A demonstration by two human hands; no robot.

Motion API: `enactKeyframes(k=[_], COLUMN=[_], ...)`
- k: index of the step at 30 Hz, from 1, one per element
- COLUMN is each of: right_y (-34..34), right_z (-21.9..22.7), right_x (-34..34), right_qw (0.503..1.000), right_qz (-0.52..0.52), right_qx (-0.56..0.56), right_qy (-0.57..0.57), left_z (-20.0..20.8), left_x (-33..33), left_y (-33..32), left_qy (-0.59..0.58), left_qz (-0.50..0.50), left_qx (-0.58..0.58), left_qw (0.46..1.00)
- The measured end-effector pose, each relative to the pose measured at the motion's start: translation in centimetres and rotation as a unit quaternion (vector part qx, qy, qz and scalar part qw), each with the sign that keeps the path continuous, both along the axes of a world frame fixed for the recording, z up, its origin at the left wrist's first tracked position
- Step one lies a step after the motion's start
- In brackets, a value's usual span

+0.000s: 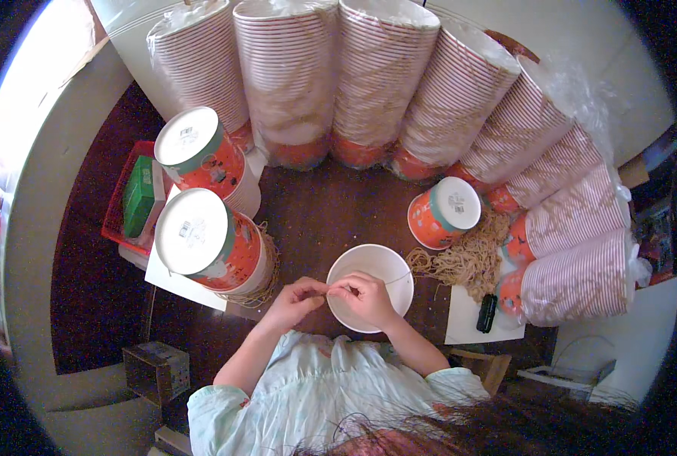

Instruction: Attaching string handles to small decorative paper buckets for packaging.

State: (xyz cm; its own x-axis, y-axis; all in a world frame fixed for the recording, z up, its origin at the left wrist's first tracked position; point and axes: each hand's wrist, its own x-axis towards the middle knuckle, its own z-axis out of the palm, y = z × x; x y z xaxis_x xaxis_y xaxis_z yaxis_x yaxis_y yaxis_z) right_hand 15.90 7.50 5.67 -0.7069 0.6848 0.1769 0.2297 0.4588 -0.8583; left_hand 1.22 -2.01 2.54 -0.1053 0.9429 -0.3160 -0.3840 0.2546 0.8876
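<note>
A white paper bucket [375, 261] stands mouth up on the dark table, close in front of me. Over its left side my left hand [300, 299] and my right hand [364, 296] meet at the fingertips, both closed in a pinch. A thin tan cord [401, 278] runs from the bucket's right wall towards my right hand, which seems to grip it. What lies between my left fingertips is too small to make out. Beside the bucket, to the right, sits a loose pile of tan cords [475, 262].
An upside-down orange bucket [434, 216] stands by the cord pile. Wrapped bucket stacks [285, 83] arc around the table's far and right sides. Two upside-down stacks [236, 254] stand left, near a red basket [118, 205] with a green box [139, 196]. A black stapler-like object [487, 313] lies right.
</note>
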Motion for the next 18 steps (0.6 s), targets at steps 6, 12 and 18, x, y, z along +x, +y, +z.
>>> enactKeyframes(k=[6,12,18], right_y=[0.2,0.3,0.2], right_z=[-0.7,-1.1,-1.2], right_x=[0.2,0.5,0.7], right_qw=[0.998,0.997,0.991], right_qz=[0.003,0.018,0.04], right_qx=[-0.063,-0.051,-0.066], right_qy=[0.003,-0.062,-0.11], left_z=[0.6,1.0,0.5], left_x=[0.3,0.2,0.0], left_y=[0.6,0.6,0.6], left_qy=[0.357,0.341,0.265], left_qz=[0.026,0.112,0.144], left_qx=[0.151,0.117,0.061], left_qw=[0.921,0.926,0.951])
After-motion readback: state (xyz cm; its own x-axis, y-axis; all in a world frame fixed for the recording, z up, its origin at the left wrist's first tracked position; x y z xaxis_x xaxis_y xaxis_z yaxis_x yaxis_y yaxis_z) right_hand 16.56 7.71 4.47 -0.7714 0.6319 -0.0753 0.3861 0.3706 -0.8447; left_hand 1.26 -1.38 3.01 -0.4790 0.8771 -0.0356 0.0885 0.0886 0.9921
